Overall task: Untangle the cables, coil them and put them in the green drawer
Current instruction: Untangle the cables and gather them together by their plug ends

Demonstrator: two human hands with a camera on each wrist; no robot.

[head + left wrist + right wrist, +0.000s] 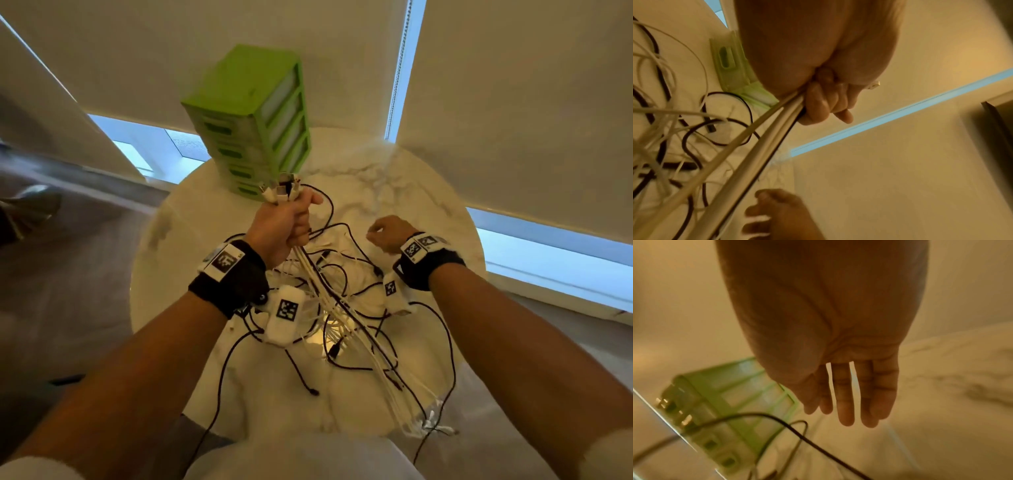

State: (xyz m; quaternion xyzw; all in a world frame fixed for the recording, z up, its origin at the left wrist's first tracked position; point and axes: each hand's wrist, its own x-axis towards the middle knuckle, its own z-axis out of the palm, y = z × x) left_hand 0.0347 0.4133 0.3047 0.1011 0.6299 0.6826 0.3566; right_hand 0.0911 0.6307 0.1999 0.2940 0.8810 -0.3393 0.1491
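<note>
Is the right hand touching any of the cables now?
Apart. The right wrist view shows the right hand with straight fingers holding nothing, bare table behind them, and the cables lying lower.

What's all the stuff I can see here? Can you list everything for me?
cables: many, count unclear, white and black, tangled on the table, one bunch lifted in the fist
green drawer unit: one, green with pale drawers, all closed, far side of the table
table: one, round, white marble
window blinds: cream, behind the table
left hand: grips the bunch of cable ends, plugs sticking out above
right hand: holds nothing, above the table
wrist bands: two, black, with printed tags
</note>
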